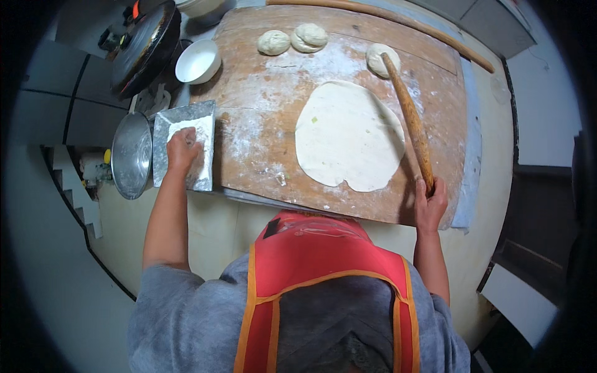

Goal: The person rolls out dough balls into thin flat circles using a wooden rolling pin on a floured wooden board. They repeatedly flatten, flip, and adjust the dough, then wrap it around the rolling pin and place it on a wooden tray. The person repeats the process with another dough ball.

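Note:
My left hand [182, 150] is in a square metal tray [161, 156] of white flour [205, 133], its fingers curled at the flour; whether it grips any cannot be seen. With my right hand [431, 205] I hold the near end of a tapered wooden rolling pin [410, 114]. The pin's far end lies over a round dough ball [378, 57]. Between my hands, a flat sheet of rolled dough [347, 137] lies on a floured wooden board [261, 158]. Small green flecks show in the sheet, and its near edge has a notch.
Two more dough pieces, one ball [274, 43] and one folded lump [309, 38], sit at the back. A long wooden rod [387, 17] runs along the far edge. To the left are a white bowl [198, 62], a metal basin [132, 156] and a dark pan [147, 49].

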### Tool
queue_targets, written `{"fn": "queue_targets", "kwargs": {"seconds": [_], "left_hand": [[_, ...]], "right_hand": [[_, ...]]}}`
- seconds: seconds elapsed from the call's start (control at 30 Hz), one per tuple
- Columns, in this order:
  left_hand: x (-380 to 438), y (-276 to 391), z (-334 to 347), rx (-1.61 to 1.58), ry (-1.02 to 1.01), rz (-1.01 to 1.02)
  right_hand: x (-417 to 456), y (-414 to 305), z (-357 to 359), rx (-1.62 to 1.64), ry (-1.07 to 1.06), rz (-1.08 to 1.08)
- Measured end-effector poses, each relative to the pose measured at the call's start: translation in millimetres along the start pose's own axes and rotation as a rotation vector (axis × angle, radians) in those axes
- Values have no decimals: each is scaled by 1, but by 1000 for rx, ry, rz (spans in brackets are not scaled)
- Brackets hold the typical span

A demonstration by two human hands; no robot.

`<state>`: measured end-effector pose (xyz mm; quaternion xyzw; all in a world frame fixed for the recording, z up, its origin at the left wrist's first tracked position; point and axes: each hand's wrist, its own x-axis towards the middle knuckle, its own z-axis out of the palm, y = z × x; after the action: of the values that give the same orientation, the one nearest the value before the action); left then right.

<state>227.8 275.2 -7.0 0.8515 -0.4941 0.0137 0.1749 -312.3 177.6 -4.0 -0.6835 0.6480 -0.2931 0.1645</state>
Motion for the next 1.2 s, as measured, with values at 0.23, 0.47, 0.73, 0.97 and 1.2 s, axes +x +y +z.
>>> {"fn": "queue_targets", "kwargs": {"seconds": [0.23, 0.47, 0.73, 0.97, 1.2], "left_hand": [[6, 56, -16, -465, -45, -165], [-8, 267, 32, -1000, -716, 236], [-61, 311, 99, 68, -576, 736], [-53, 369, 128, -125, -522, 888], [-67, 318, 97, 81, -549, 388]], "right_hand": [[-10, 26, -17, 44, 88, 136], [-14, 41, -25, 184, 126, 223], [-27, 54, -32, 200, 124, 281], [-18, 64, -16, 228, 54, 304], [-6, 52, -21, 237, -1, 311]]}}
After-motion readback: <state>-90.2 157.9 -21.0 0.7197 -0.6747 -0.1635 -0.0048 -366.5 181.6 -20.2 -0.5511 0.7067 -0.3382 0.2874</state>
